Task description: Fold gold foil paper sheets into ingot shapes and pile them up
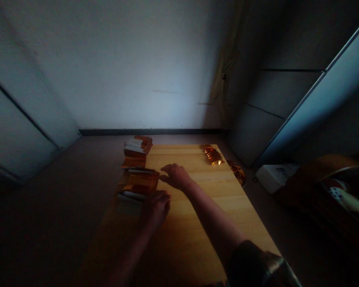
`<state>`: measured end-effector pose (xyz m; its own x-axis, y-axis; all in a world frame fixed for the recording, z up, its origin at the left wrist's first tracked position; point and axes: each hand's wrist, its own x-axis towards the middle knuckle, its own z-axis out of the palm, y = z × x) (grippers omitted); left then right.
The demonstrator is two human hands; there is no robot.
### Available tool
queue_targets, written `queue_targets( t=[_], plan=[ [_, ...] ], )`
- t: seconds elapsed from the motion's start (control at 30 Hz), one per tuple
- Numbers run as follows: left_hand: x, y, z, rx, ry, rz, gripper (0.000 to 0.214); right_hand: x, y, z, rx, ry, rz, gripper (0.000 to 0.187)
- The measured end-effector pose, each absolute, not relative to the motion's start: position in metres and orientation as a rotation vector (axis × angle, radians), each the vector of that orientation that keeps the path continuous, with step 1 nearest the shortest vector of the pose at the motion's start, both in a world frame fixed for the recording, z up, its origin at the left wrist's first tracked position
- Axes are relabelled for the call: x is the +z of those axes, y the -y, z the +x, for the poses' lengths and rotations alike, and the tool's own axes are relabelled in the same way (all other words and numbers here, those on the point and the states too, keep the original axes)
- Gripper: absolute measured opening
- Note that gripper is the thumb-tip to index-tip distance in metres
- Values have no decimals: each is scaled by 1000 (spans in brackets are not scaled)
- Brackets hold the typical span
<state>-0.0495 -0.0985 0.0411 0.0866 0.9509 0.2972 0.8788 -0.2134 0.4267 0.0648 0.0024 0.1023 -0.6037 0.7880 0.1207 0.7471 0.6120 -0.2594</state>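
Observation:
My right hand [177, 176] reaches to the left over the wooden table, thumb and fingers apart. Its fingertips are close to the right end of a curved stack of shiny copper-coloured sheets [141, 181]; whether they touch cannot be made out in the dim light. Lower down, my left hand [156, 205] is curled beside the near edge of this stack, and anything inside its fingers is hidden. White edges like paper show along the stack. Beyond it stands another copper-and-white bundle [138, 144] at the table's far left corner.
Folded copper foil pieces [213, 155] lie at the table's [203, 195] far right corner. More crumpled foil [237, 173] is beyond the right edge. A white box [277, 177] stands farther right, near a dark cabinet. Behind the table rises a pale wall [155, 67].

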Motion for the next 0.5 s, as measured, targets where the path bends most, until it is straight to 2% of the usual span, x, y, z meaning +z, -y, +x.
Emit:
queue_targets(
  t=[0.2, 0.4, 0.5],
  plan=[
    [86, 86, -122, 506, -2283, 2171, 36, 55, -5, 145, 236, 2408, -1577, 30],
    [69, 67, -133, -88, -2282, 2056, 54, 14, 11, 189, 52, 2308, -1792, 32],
    [60, 66, -127, -171, -2284, 2030, 45, 8, 14, 192, -10, 2280, -1747, 33]
  ],
)
